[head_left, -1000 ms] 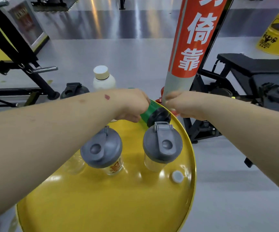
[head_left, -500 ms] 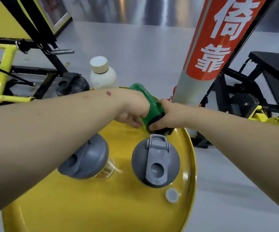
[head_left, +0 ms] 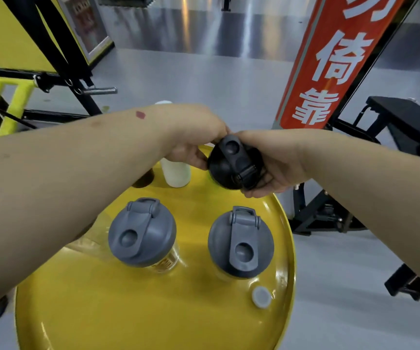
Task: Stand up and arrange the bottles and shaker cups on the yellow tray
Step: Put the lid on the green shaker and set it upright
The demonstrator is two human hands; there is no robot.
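Note:
Both my hands hold a shaker cup with a black lid (head_left: 234, 164) upright at the far side of the round yellow tray (head_left: 153, 311); its green body is hidden under the lid. My left hand (head_left: 193, 137) grips it from the left, my right hand (head_left: 274, 162) from the right. Two clear shaker cups with grey lids (head_left: 142, 232) (head_left: 240, 242) stand upright mid-tray. A white bottle (head_left: 176, 173) stands behind them, partly hidden by my left arm. A dark shaker (head_left: 144, 179) shows just under that arm.
A small white cap (head_left: 261, 296) lies near the tray's right rim. A red and grey pillar (head_left: 325, 64) with white characters rises just behind the tray. A black bench (head_left: 405, 122) is to the right, yellow and black gym frames (head_left: 14, 97) to the left.
The green shaker went from lying tilted between my hands to upright, so its black lid now faces up. My right hand moved from near it to gripping its lid side.

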